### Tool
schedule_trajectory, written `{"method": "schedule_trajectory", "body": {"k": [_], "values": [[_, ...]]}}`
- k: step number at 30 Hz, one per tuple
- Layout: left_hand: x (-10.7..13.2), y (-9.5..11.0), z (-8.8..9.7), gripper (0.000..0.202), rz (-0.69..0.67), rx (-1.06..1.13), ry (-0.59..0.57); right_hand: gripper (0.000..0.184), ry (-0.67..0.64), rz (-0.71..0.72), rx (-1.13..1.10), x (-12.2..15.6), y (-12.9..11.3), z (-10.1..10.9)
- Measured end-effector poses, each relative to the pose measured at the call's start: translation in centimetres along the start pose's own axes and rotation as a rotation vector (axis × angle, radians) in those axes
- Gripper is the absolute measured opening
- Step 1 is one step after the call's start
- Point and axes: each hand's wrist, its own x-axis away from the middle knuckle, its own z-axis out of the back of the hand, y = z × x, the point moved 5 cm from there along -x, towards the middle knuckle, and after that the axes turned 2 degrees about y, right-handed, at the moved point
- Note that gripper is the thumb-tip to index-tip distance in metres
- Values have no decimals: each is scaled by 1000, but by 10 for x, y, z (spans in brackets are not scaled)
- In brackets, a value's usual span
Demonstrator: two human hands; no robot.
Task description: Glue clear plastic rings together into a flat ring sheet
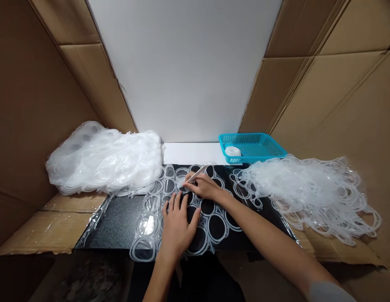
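While two plastic heaps (110, 161) flank a black surface (119, 220) with one blue basket (251, 159) behind, ringed sheeting (147, 225) lies beneath a palm-down left hand (178, 222), fingers apart; the right hand (205, 185) clamps one white tool (196, 173), forearm (267, 235) slanting inward.

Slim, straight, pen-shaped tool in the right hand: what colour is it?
The slim, pen-shaped tool is white; it shows best in the head view.
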Motion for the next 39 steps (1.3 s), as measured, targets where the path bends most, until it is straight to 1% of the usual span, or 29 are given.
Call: {"method": "schedule_trajectory", "body": {"k": [2, 4, 6, 8, 14, 21, 24, 26, 29, 32, 34, 39], "values": [[4, -1, 3, 52, -8, 15, 22, 18, -94, -57, -81, 10, 4, -16], [5, -1, 6, 49, -12, 22, 33, 18, -133, -114, -127, 18, 7, -23], [5, 1, 8, 47, -15, 21, 34, 19, -100, -163, -163, 19, 9, -22], [4, 2, 8, 48, -19, 15, 29, 21, -68, -179, -202, 18, 8, -20], [3, 3, 8, 46, -17, 24, 1, 22, -59, -201, -230, 17, 10, -20], [0, 2, 9, 45, 3, 57, 4, 18, -90, -119, -143, 18, 5, -20], [-2, 1, 9, 43, 11, 68, 9, 21, -141, 9, -127, 19, 1, -21], [-3, 1, 8, 42, 20, 73, -1, 26, -159, 113, -66, 20, 0, -23], [-5, 1, 9, 42, 32, 79, -7, 27, -143, 217, 66, 21, -1, -27], [-5, 0, 11, 39, 32, 86, 0, 28, -123, 279, 109, 19, -4, -29], [-5, 0, 11, 38, 34, 90, -1, 29, -102, 271, 113, 17, -4, -27], [-2, 1, 13, 35, 21, 113, -11, 27, 12, 118, 176, 17, 7, -19]]}}
